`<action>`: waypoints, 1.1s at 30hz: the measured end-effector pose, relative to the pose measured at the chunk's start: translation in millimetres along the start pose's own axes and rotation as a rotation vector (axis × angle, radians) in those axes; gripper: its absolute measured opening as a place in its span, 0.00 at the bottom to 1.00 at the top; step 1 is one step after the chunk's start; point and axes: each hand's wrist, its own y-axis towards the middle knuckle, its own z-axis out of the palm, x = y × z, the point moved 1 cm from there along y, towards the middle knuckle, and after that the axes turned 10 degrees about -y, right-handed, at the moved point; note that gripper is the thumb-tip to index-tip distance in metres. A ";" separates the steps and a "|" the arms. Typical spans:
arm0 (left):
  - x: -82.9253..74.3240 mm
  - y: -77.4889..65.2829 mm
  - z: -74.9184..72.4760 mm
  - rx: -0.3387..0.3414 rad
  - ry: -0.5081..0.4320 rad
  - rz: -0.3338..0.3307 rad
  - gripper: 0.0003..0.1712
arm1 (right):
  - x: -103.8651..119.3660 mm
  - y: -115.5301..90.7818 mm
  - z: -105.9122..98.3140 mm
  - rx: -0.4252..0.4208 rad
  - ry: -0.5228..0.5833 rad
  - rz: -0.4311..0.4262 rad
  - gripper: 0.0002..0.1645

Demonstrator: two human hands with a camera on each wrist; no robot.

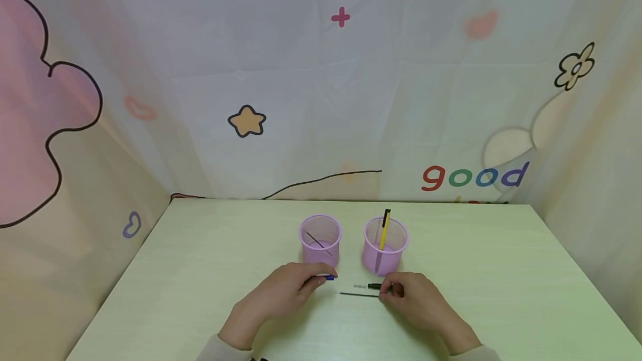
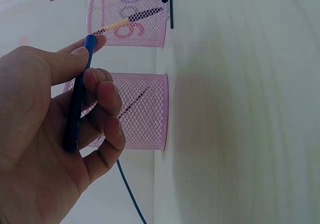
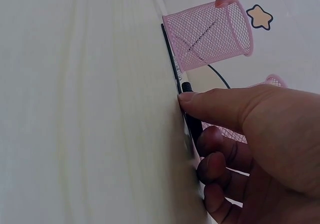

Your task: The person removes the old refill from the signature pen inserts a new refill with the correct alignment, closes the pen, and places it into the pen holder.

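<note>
My left hand (image 1: 286, 293) holds a blue pen barrel (image 2: 75, 108) between thumb and fingers, raised in front of the left pink mesh cup. Low at the tabletop, the thumb and fingers of my right hand (image 1: 418, 301) pinch one end of a thin dark pen refill (image 1: 358, 294), which lies nearly flat and points left. Just behind the refill are a black pen part (image 1: 374, 286), partly covered by the right fingers, and a small spring (image 1: 359, 286).
Behind the hands stand the left pink mesh cup (image 1: 306, 252), with a thin dark rod (image 1: 315, 239) leaning inside, and the right pink mesh cup (image 1: 370, 258), holding a yellow and black pen (image 1: 384, 233). A printed curtain (image 1: 301, 71) hangs behind the pale table (image 1: 210, 249).
</note>
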 end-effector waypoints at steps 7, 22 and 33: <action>0.7 0.3 0.0 0.001 0.002 -0.001 0.15 | 1.4 0.3 -2.1 0.006 0.017 0.011 0.08; -1.7 1.3 0.5 -0.006 0.018 0.027 0.14 | -0.3 -1.2 -4.7 0.027 0.060 0.044 0.06; -1.4 1.3 2.1 -0.010 0.016 0.052 0.13 | 2.4 -2.2 -7.2 0.030 0.105 0.034 0.04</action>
